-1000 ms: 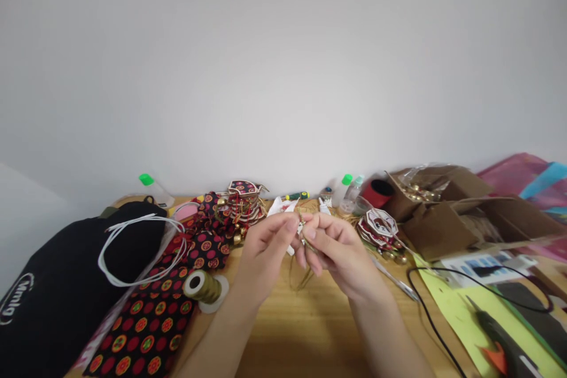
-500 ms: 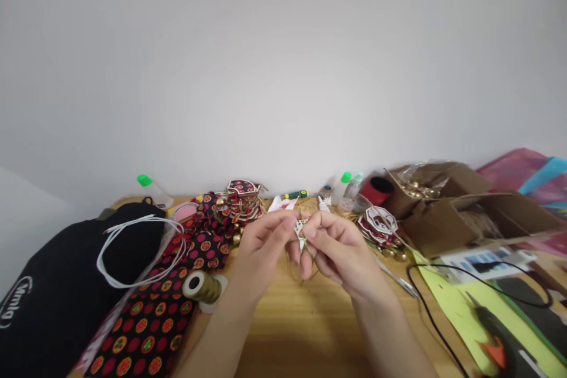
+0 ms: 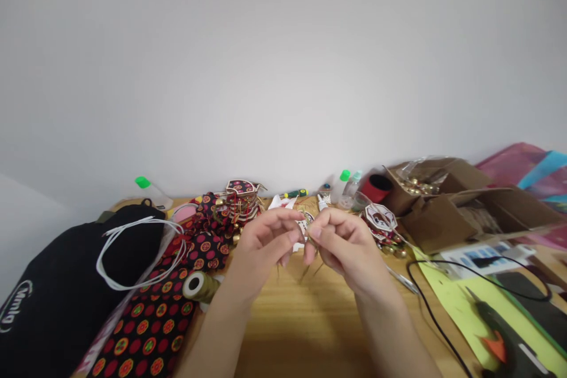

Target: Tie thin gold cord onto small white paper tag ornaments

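You face black cloth [image 3: 146, 319] printed with red dots and orange-ringed flowers, and a black bag [image 3: 71, 283] lettered in white. The thin cord [image 3: 305, 273] you hold is dull gold, your thread spool [image 3: 207, 288] olive, the coiled cable [image 3: 126, 287] white. Your glue gun [image 3: 500, 325] pairs black with orange against a yellow sheet [image 3: 452, 301]; the red cylinder [image 3: 373, 194] shows black inside, the cardboard boxes [image 3: 432, 227] brown.
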The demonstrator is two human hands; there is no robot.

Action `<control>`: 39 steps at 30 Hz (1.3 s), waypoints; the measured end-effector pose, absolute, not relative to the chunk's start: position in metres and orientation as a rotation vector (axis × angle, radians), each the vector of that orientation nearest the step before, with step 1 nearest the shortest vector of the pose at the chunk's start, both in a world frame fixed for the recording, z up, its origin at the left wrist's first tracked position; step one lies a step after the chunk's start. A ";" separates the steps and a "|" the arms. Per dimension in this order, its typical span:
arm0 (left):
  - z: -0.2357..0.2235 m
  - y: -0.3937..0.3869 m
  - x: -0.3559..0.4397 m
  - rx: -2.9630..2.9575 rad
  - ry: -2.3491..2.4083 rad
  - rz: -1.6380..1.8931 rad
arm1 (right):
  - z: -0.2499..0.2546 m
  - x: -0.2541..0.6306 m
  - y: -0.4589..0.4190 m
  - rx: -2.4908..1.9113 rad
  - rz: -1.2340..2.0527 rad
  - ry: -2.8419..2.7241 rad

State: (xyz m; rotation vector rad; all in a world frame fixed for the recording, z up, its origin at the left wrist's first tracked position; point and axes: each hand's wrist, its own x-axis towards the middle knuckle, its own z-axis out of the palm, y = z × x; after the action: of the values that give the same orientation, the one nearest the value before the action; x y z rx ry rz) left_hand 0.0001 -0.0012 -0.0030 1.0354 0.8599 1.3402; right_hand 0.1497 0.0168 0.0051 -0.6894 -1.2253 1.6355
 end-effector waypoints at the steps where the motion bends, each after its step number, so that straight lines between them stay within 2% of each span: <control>1: -0.002 -0.002 0.000 1.042 0.861 1.337 | 0.005 0.150 0.017 -0.695 1.609 -1.222; 21: 0.002 -0.006 0.011 1.137 0.905 1.379 | 0.007 0.155 0.021 -0.711 1.362 -1.209; 26: 0.003 -0.008 0.016 1.034 0.945 1.459 | 0.005 0.156 0.022 -0.708 1.351 -1.240; 39: 0.001 -0.004 0.013 0.918 0.826 1.362 | 0.006 0.156 0.021 -0.706 1.392 -1.253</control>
State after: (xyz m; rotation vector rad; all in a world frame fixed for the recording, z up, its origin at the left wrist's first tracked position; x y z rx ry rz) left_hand 0.0128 -0.0037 0.0012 0.9177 0.8255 1.3616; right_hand 0.1562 0.0212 0.0059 -0.7065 -1.2530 1.3917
